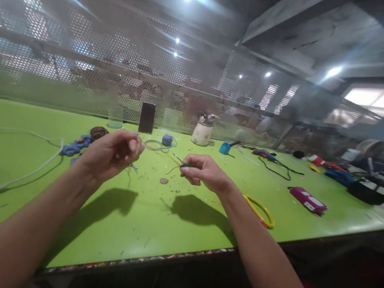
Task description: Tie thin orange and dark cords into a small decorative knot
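Observation:
My right hand (pixel 199 169) is closed in a pinch over the middle of the green table. Its fingers grip a crochet hook (pixel 178 158) with a thin metal shaft pointing up and left, and something small and dark green at the fingertips. A short orange yarn end (pixel 172 169) hangs from the same grip. My left hand (pixel 116 151) is raised to the left with its fingers curled together. A thin strand of yarn (pixel 164 153) seems to run from its fingertips toward my right hand. What lies inside the left fingers is hidden.
Behind my hands are a blue yarn ball (pixel 167 140), a phone (pixel 146 118) and a pale jug (pixel 203 130). Blue knitted pieces (pixel 72 148) and brown yarn (pixel 99 133) lie left. Rightward are a blue pot (pixel 225 148), yellow ring (pixel 261 211) and purple box (pixel 308 201).

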